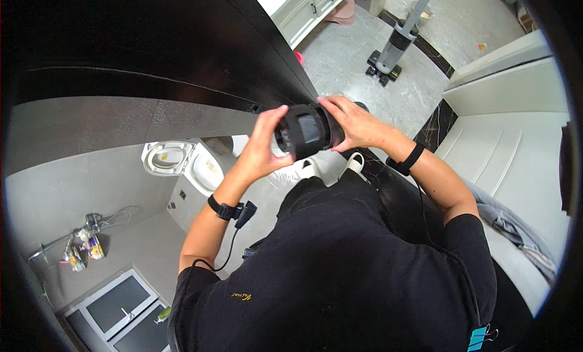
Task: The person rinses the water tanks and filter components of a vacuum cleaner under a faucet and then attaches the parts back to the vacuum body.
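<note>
Holding black device (305,131), grey floor (346,60), white toilet (207,171)

An open white toilet (205,171) stands at left, a framed window (119,304) below, a white cabinet (305,17) up top.

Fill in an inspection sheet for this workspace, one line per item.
Surface: grey tiled floor with pale veining and glossy patches.
Job's things: black cylindrical object with a grey rectangular panel, held in the air; its underside is hidden.
Clutter: bottles and packets by the wall at lower left; crumpled grey cloth at right.
Hands: left hand and right hand grip the object from opposite sides.
Cables: a thin black cable from each wristband, left and right.
Surroundings: upright floor cleaner, white drawer cabinet, toilet with lid raised, window.
</note>
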`<state>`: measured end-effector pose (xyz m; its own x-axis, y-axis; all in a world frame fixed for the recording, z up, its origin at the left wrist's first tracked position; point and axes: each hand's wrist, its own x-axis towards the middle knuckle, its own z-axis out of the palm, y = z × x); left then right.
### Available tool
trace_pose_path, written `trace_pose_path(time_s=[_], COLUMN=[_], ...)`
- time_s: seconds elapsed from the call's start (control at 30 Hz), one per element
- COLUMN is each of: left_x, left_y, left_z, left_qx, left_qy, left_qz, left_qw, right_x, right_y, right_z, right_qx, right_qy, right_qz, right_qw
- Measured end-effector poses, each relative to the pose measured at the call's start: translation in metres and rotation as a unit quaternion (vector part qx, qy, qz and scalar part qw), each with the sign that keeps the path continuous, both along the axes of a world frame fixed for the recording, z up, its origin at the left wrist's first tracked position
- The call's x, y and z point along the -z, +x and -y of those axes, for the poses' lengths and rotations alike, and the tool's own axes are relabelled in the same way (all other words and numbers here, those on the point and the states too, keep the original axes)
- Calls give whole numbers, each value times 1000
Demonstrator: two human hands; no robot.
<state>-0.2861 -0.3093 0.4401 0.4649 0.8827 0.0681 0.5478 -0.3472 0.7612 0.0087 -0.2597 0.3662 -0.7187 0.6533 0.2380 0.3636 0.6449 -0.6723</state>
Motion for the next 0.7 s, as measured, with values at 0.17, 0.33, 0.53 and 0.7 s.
trace_pose_path(time_s=[0.17, 0.33, 0.53, 0.7], left_x=[-15, 33, 189, 217], left_y=[23, -98, -287, -291], left_z=[-14, 33, 281, 472], left_qx=[17, -219, -547, -615], left_qy=[21, -45, -263, -487], left_qz=[-28, 12, -283, -343], left_qw=[999, 975, 743, 517], right_x=[22, 39, 70, 79], right_y=[-4, 0, 39, 16], right_z=[-8, -17, -38, -100], right_qx=[22, 111, 302, 294], right_qy=[-32, -26, -50, 31], right_qz=[-50, -77, -8, -181], right_qw=[998, 990, 952, 938])
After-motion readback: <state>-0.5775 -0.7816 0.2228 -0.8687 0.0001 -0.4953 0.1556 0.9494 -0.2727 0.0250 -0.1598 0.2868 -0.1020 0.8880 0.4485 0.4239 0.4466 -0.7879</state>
